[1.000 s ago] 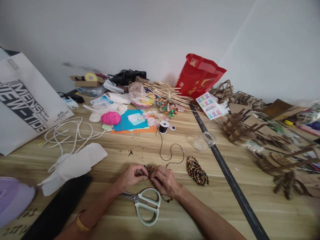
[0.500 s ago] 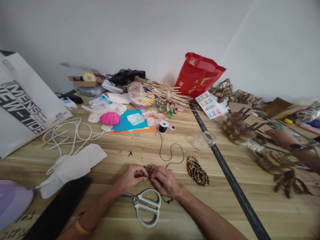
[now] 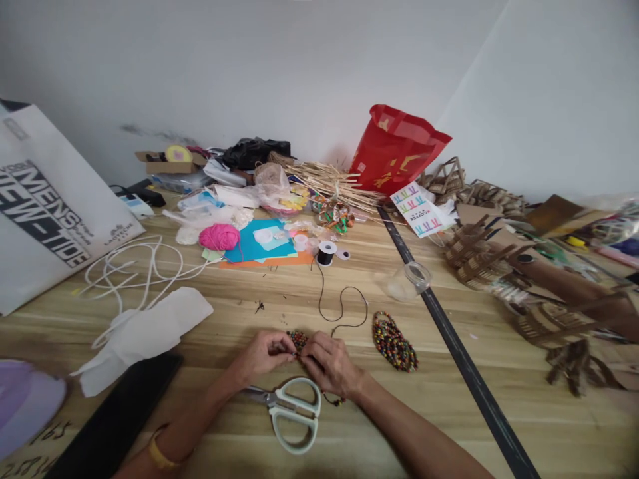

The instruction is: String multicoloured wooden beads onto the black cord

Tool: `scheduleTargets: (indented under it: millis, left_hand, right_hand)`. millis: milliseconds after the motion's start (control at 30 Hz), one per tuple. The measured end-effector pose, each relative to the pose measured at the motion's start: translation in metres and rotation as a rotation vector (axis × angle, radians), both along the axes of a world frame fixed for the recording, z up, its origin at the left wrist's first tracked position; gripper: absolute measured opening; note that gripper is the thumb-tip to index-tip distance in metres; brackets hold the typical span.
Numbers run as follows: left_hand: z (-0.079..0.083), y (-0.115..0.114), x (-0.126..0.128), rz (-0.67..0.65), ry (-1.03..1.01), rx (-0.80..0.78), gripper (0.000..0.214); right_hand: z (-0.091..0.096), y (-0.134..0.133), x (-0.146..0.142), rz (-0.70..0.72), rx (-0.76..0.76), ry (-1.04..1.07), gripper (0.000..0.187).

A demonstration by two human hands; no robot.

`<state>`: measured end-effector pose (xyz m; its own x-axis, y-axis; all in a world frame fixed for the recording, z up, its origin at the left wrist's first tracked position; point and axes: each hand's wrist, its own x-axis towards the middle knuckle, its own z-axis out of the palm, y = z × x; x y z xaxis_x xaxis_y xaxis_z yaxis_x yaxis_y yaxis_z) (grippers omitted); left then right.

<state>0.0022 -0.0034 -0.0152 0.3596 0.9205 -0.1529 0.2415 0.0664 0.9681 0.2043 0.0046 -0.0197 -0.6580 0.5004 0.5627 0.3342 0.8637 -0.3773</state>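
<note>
My left hand [image 3: 262, 354] and my right hand [image 3: 330, 362] rest close together on the wooden table [image 3: 449, 426], fingers pinched on a small piece of coloured beadwork [image 3: 298, 340] between them. A short beaded strand [image 3: 334, 400] trails out under my right wrist. White-handled scissors [image 3: 292, 410] lie just below my hands. A finished oval of coloured beads [image 3: 393, 341] lies to the right. Black thread [image 3: 344, 307] runs from my right hand up to a black spool [image 3: 327, 253].
A pink yarn ball [image 3: 220, 236], coloured paper sheets [image 3: 259, 243], a clear plastic cup [image 3: 409, 279], white cord [image 3: 134, 266], a white cloth [image 3: 144, 332], a red bag [image 3: 394, 150] and bamboo sticks [image 3: 334, 183] crowd the back. Another person's forearm [image 3: 569, 283] reaches over cardboard pieces at right.
My hands have stayed on the beadwork. At the right, another person's arm came into view and has reached further left over the cardboard pieces.
</note>
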Motion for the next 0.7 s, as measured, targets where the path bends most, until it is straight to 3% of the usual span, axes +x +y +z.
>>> scheduleTargets:
  millis: [700]
  left_hand:
    - [0.0059, -0.0017, 0.0005, 0.002, -0.01, -0.025, 0.008]
  right_hand:
    - [0.0008, -0.0004, 0.0005, 0.004, 0.017, -0.004, 0.005]
